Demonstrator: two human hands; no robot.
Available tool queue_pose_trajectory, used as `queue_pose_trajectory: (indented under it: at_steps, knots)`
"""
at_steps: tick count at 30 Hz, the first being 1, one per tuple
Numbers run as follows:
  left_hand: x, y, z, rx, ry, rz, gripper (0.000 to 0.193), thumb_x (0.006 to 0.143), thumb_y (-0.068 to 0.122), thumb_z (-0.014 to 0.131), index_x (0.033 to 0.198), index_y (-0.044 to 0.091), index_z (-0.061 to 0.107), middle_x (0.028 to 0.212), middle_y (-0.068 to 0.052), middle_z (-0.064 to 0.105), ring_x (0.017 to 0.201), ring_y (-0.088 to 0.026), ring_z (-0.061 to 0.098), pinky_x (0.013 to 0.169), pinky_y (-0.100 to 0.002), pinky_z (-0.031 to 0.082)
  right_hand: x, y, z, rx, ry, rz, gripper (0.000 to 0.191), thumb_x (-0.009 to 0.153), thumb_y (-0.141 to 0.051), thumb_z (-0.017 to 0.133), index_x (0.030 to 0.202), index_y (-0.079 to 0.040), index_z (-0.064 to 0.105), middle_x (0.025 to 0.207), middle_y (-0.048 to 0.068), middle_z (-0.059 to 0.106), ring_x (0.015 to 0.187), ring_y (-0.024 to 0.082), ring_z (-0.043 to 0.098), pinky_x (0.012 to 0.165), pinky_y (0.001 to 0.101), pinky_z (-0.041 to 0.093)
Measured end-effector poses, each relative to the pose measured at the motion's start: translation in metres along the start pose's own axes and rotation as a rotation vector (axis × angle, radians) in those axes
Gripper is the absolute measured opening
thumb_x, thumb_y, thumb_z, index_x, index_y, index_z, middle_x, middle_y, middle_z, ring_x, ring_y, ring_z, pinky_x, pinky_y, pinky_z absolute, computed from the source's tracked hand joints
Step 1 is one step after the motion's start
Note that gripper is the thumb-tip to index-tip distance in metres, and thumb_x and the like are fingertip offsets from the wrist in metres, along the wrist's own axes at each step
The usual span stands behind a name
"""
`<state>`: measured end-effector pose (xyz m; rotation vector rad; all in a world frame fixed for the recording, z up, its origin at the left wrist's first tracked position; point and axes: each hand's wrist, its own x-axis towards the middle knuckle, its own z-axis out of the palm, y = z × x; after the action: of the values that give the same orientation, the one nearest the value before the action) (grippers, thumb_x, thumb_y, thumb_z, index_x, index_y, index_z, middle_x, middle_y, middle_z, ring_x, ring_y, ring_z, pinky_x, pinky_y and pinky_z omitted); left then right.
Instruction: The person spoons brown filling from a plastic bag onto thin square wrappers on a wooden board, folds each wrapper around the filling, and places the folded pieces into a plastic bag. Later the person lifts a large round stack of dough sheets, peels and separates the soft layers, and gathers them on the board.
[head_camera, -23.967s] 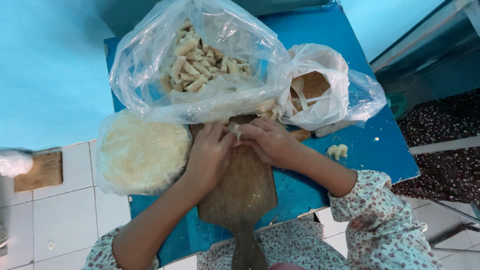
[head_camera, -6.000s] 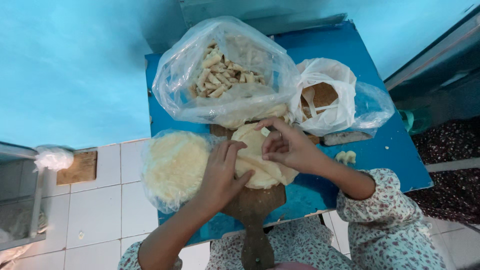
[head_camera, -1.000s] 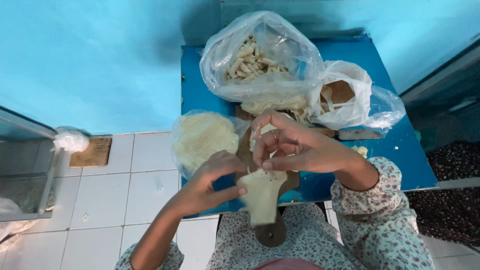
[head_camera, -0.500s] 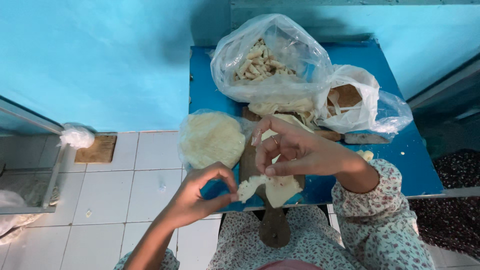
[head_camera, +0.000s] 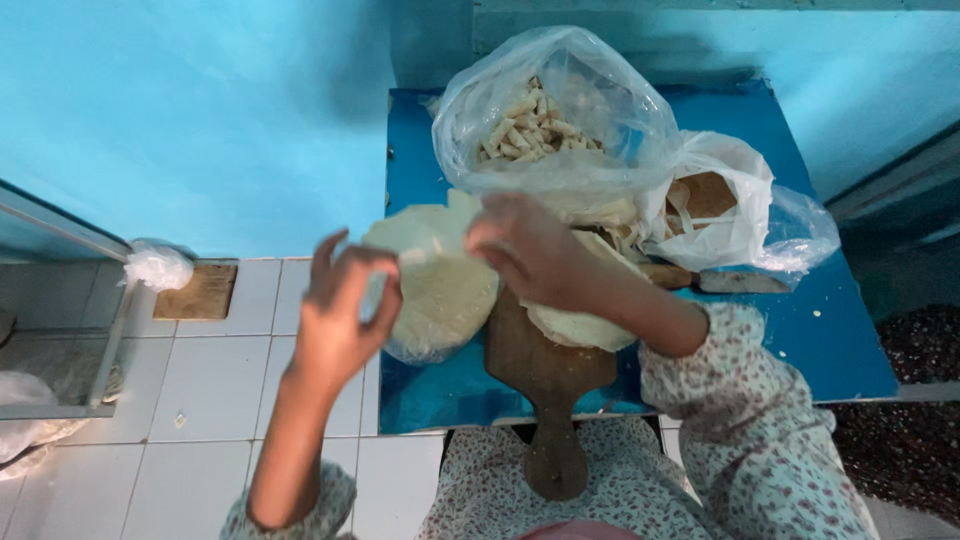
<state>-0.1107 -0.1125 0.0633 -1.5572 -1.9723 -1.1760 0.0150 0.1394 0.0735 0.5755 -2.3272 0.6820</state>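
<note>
**Hands move from board to wrapper stack**

Half a second back both hands pinched a pale folded piece above the board; that piece is gone from view, both hands have shifted left and up. Right hand (head_camera: 535, 250) blurred, knuckles up, fingers curled down onto the top edge of the round wrapper stack (head_camera: 435, 285); cannot tell whether they grip a sheet, fingertips hidden under the hand. Left hand (head_camera: 340, 315) raised over the stack's left side, fingers spread loose, gripping nothing. The stack sits on the blue bench (head_camera: 800, 330) at its left front, partly overhanging the edge, just beside the wooden board (head_camera: 545, 375). It is round, no clear long axis. The board's long axis runs toward the person, handle pointing at the lap. One flat wrapper (head_camera: 580, 325) lies on the board, half hidden by the right forearm. Clear bag of rolled pieces (head_camera: 545, 120) behind; white bag (head_camera: 730, 200) to its right, contents hard to read.
</note>
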Motion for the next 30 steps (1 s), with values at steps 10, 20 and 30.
queue_pose_trajectory:
  at_steps: [10,20,30]
  knots:
    - [-0.064,0.017,0.011,0.216,-0.249,0.044,0.017,0.090,0.008,0.069,0.106,0.004,0.065,0.107,-0.010,0.067,0.107,-0.024,0.066,0.112,-0.059,0.039,-0.066,-0.022,0.003,-0.109,-0.352,0.093,0.030,0.091,-0.016,0.070,0.119,-0.014,0.063,0.103,0.006,0.070,0.102,0.030,0.067,0.106,0.0555,0.043]
    - [-0.039,0.052,0.047,0.227,-0.206,0.133,0.018,0.086,0.020,0.076,0.099,0.009,0.070,0.110,-0.005,0.067,0.118,-0.028,0.062,0.109,-0.069,0.029,-0.076,-0.035,-0.054,0.002,-0.364,0.662,0.046,0.081,-0.020,0.080,0.120,-0.011,0.056,0.093,0.006,0.068,0.087,0.026,0.070,0.073,0.0402,0.055]
    - [-0.010,0.072,0.100,0.113,-0.255,0.130,0.026,0.088,0.018,0.072,0.112,0.007,0.070,0.122,-0.006,0.065,0.125,-0.028,0.056,0.108,-0.065,0.033,-0.089,-0.027,-0.020,-0.023,-0.200,0.712,0.049,0.080,-0.013,0.079,0.121,-0.011,0.052,0.086,0.008,0.067,0.081,0.027,0.071,0.068,0.0384,0.055]
